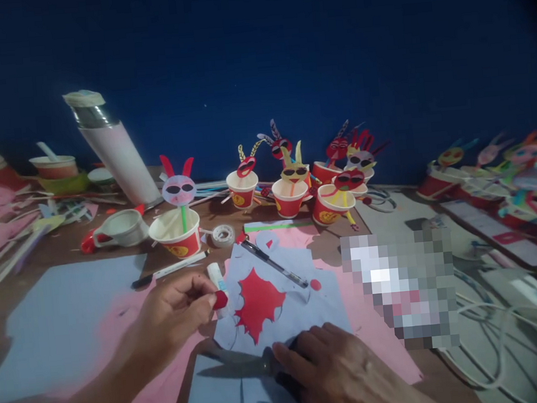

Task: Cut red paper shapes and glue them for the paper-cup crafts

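Note:
Between the thumb and fingers of my left hand [179,309] is a small red paper piece [220,300], pinched at its edge. My right hand [334,362] is closed round the handles of a pair of scissors [245,363], whose blades lie a little apart and point left over pale blue paper [220,400]. A larger red paper scrap [257,303] with a jagged cut edge lies between the hands. Just behind the left fingertips is a white glue stick [215,275]. A black pen [274,264] rests above the red scrap, near a small red disc [316,284].
Red paper cups with rabbit-like paper faces, one nearest [177,234], stand along the back. A white tumbler [114,152], a grey mug [123,228], a tape roll [223,235] and a marker [171,269] are at left. White cables [491,332] curl at right.

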Action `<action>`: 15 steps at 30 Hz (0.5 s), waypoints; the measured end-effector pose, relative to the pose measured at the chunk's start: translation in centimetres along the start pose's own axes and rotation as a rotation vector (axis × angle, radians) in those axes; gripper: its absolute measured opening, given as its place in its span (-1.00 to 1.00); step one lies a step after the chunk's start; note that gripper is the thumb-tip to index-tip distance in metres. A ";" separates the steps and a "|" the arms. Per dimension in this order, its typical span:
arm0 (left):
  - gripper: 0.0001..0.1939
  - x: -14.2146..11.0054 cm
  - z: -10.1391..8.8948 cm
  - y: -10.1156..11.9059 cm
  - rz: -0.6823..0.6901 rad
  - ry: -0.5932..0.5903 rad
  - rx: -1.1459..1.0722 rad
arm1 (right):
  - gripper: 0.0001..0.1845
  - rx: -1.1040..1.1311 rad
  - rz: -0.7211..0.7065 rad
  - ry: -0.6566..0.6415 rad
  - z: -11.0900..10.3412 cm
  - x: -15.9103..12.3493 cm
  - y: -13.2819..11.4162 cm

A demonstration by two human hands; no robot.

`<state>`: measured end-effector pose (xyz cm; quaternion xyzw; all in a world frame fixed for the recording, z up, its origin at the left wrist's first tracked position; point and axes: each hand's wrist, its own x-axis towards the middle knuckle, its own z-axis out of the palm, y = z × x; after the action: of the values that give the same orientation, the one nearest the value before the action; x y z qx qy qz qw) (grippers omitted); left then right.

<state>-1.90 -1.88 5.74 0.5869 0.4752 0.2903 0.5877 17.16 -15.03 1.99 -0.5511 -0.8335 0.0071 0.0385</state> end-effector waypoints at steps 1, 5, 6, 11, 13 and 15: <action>-0.87 0.1 0.1 -0.2 -0.015 0.006 -0.025 | -0.60 -0.023 0.014 -0.002 0.0 0.0 -0.2; -0.86 0.4 0.1 -1.0 -0.078 0.030 -0.104 | -0.68 -0.090 0.016 0.017 0.0 0.1 -0.5; -0.86 0.4 0.0 -1.2 -0.092 0.031 -0.116 | -0.70 -0.105 0.011 0.037 0.1 0.2 -0.5; -0.85 0.4 -0.4 -2.2 -0.128 -0.075 -0.158 | -0.68 -0.147 -0.025 0.069 0.9 0.2 -0.4; -0.85 0.3 -0.6 -2.5 -0.113 -0.105 -0.130 | -0.70 -0.148 -0.001 0.113 1.0 0.1 -0.6; -0.86 0.2 -0.7 -2.5 -0.099 -0.114 -0.115 | -0.69 -0.157 0.025 0.142 1.0 0.1 -0.8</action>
<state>-3.03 -1.76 3.41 0.5436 0.4519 0.2539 0.6602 16.30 -15.29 1.08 -0.5620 -0.8197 -0.0967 0.0539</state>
